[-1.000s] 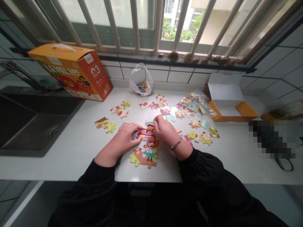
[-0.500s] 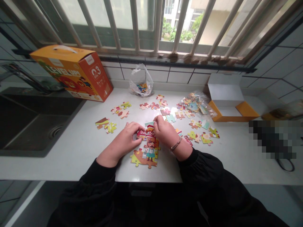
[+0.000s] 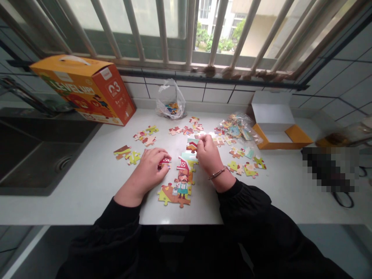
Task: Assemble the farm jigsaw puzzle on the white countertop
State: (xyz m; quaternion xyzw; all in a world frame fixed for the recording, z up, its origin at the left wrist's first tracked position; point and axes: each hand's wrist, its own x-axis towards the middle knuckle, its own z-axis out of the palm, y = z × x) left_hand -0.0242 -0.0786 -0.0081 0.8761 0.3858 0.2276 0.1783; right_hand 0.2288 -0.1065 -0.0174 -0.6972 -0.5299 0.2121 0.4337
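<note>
Joined jigsaw pieces (image 3: 183,188) lie flat in front of me, showing a farmer figure with a bit of red barn above. Just left of them, my left hand (image 3: 151,166) has its fingers curled round a red barn puzzle piece (image 3: 165,162), which they partly cover. My right hand (image 3: 208,153) pinches a puzzle piece with a red roof (image 3: 191,146) by its right side, beyond the top of the joined part. Pale blue pieces (image 3: 188,156) at that top end are partly hidden by this hand.
Loose puzzle pieces lie at left (image 3: 127,154) and right (image 3: 250,169). Behind stand a plastic bag of pieces (image 3: 171,102), another clear bag (image 3: 236,128), an orange carton (image 3: 84,91) and an open yellow box (image 3: 283,137). A sink (image 3: 49,162) borders the counter's left.
The red barn piece has come away leftward from the joined part with my left hand. My right hand has moved up and right, carrying the roof piece. The view has shifted slightly.
</note>
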